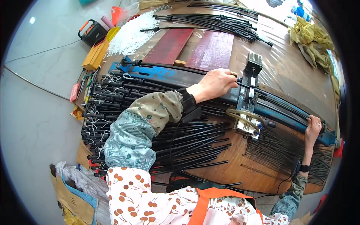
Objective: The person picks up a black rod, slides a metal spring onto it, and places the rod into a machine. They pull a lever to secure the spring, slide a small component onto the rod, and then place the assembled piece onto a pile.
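My left hand [216, 84] is closed at the middle of a long blue metal fixture [161, 72], its fingertips pinching a small brass-coloured piece [233, 74]. Just right of those fingers, a clamp block [247, 88] with metal ends stands across the fixture. A thin black rod [245, 86] runs from beside my left fingers through the clamp. Further right, a dark ribbed length [281, 100] lies along the fixture toward my right hand [312, 130]. That hand is closed at the fixture's right end; my fingers hide what they hold.
Black tubes with white loops [123, 93] pile up along the near left. Thin dark springs [281, 153] lie at the near right. Beyond the fixture are red boards [210, 48], white plastic bits [131, 35] and black rod assemblies [213, 20]. A yellow cloth [309, 37] lies far right.
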